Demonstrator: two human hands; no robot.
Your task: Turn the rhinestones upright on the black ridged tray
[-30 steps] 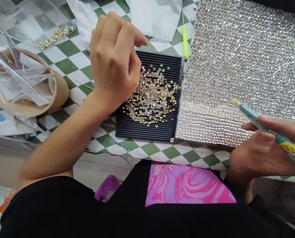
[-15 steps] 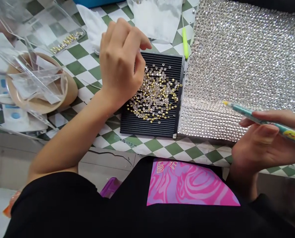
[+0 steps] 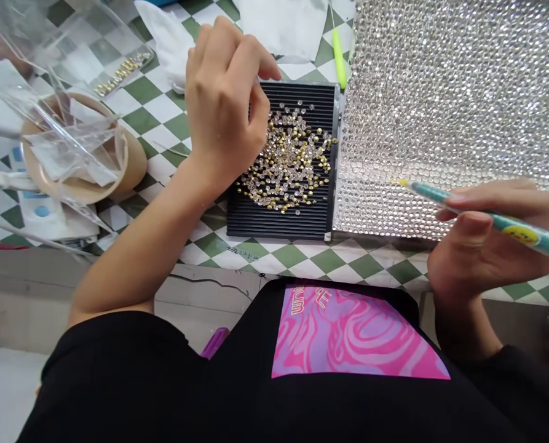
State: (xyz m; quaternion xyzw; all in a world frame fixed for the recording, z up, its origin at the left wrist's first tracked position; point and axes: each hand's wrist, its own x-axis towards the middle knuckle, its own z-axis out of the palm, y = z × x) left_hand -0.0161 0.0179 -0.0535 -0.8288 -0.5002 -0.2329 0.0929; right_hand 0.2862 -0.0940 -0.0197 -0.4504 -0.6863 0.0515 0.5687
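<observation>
Left hand (image 3: 223, 104): raised over the left part of the black ridged tray (image 3: 283, 218), fingers curled inward with the fingertips bunched above the heap; whether anything is pinched in that grip cannot be told.

Loose rhinestones (image 3: 292, 163): clear and gold-backed, heaped on the middle and upper part of the tray, partly hidden behind the left hand.

Black ridged tray: lies flat on the green-and-white checked bench (image 3: 329, 261), close to its near edge, its right side touching the rhinestone-covered sheet (image 3: 440, 98).

Right hand (image 3: 486, 246): at the near edge of the bench toward the right corner, grip clenched around a teal applicator pen (image 3: 481, 215). The pen's yellow tip points left and rests on or just above the lower rows of the sheet; contact cannot be told.

Rhinestone-covered sheet: fills the right side of the bench, running to the far edge.

Also present: green stick (image 3: 338, 52) at the far edge, between tray and sheet; tan bowl (image 3: 133, 166) holding clear plastic wrappers (image 3: 66, 147), near the left edge; clear bag of gold stones (image 3: 117, 67) beyond it; white paper (image 3: 288, 24) at the far edge.
</observation>
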